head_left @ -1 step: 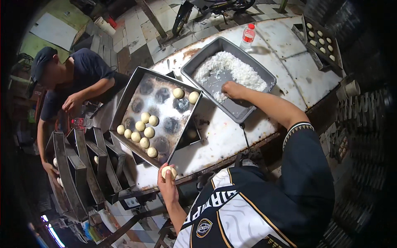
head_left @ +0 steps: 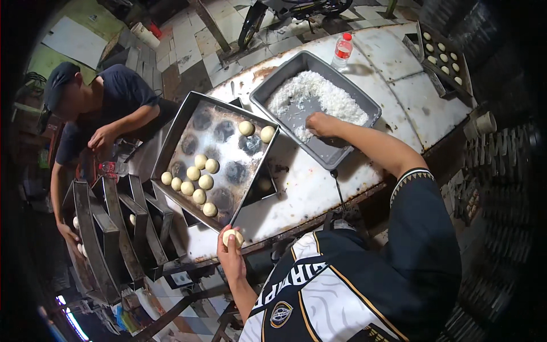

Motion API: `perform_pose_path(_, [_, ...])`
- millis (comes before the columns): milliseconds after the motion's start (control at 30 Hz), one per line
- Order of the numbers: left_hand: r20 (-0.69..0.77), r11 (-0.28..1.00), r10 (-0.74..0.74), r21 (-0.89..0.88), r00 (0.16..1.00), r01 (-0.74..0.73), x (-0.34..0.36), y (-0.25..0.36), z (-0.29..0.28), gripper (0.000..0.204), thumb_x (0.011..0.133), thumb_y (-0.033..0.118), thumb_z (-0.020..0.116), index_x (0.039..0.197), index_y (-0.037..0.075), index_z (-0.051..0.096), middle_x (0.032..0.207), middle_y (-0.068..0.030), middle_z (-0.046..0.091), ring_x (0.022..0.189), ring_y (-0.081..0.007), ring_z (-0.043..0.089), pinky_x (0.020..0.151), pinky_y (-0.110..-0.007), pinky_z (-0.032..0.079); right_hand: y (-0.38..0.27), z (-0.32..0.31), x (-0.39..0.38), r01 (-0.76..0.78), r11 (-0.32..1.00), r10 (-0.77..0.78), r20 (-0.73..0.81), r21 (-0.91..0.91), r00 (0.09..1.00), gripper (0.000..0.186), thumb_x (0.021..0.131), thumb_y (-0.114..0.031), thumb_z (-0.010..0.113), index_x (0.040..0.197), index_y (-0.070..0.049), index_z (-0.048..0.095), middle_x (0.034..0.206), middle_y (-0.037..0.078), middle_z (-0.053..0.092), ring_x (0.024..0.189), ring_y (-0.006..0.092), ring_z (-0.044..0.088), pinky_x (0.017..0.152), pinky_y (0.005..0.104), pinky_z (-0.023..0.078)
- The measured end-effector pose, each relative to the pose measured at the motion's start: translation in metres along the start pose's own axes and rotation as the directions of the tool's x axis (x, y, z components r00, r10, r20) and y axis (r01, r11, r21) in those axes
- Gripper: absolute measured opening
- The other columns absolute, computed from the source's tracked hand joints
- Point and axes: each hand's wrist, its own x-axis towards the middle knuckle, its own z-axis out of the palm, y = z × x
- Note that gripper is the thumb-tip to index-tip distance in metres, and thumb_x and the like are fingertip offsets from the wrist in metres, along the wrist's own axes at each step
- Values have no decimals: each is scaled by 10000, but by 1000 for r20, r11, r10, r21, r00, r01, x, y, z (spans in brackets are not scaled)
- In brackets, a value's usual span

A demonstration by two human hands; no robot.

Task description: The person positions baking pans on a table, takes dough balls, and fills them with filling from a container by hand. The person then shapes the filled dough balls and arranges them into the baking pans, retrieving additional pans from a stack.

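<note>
My left hand (head_left: 230,261) holds a pale dough piece (head_left: 235,235) between thumb and fingers, by the near corner of a square metal baking tray (head_left: 171,134). In that tray lie several round dough balls (head_left: 205,182), mostly toward its near left side, with two at the right edge. My right hand (head_left: 322,124) reaches into a grey plastic tub (head_left: 371,108) holding a white crumbly mass (head_left: 310,85). Its fingers are curled together at the tub's bare bottom, beside the white crumbs; what they pinch, if anything, is hidden.
A red-capped plastic bottle (head_left: 342,50) stands behind the tub on the worn white table (head_left: 393,62). Another tray of dough balls (head_left: 467,80) sits at the far right. At left, a co-worker (head_left: 122,94) reaches toward metal trays standing on edge (head_left: 102,228). A motorcycle wheel (head_left: 250,27) shows beyond.
</note>
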Motion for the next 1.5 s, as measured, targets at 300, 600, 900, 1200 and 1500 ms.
perform_pose_path(300, [29, 997, 4, -80, 1000, -1, -3, 2, 6, 383, 1083, 105, 646, 1439, -10, 569, 1302, -166, 702, 1152, -207, 693, 962, -307, 583, 9, -20, -13, 149, 987, -138, 157, -62, 978, 239, 879, -80, 660, 1093, -23, 749, 1084, 203, 745, 1033, 399, 731, 915, 485, 589])
perform_pose_path(600, [45, 994, 90, -63, 995, -88, 10, 11, 18, 345, 1108, 136, 611, 1414, -17, 568, 1290, -175, 696, 1122, -226, 711, 915, -334, 614, 6, -30, -30, 166, 981, -131, 280, -104, 951, 198, 886, -71, 631, 1055, -47, 730, 998, 184, 737, 985, 420, 737, 867, 509, 597])
perform_pose_path(900, [230, 996, 53, 55, 972, -68, 45, 16, 70, 339, 1082, 140, 627, 1382, -14, 591, 1228, -173, 724, 1048, -205, 721, 910, -305, 611, -1, -25, -23, -370, 858, 458, -203, 357, 865, 208, 921, -199, 784, 1040, -34, 828, 881, 131, 800, 849, 279, 771, 780, 393, 601])
perform_pose_path(1200, [362, 899, 255, 254, 897, -358, 62, 13, 230, 279, 1010, 187, 765, 1218, 5, 734, 943, -71, 769, 867, -117, 715, 772, -297, 574, -206, -60, -16, 102, 427, 769, -420, 899, 483, 251, 953, -41, 811, 1188, 45, 799, 1066, 90, 811, 904, 120, 739, 815, 255, 604])
perform_pose_path(1500, [284, 944, 296, -231, 912, -234, 46, 23, 237, 361, 1149, 293, 559, 1171, -34, 712, 994, -42, 750, 868, -111, 682, 783, -292, 558, -260, -128, -12, 113, 875, 347, -773, 470, 530, 230, 900, 16, 817, 1130, 18, 808, 1097, 144, 818, 960, 190, 790, 859, 318, 625])
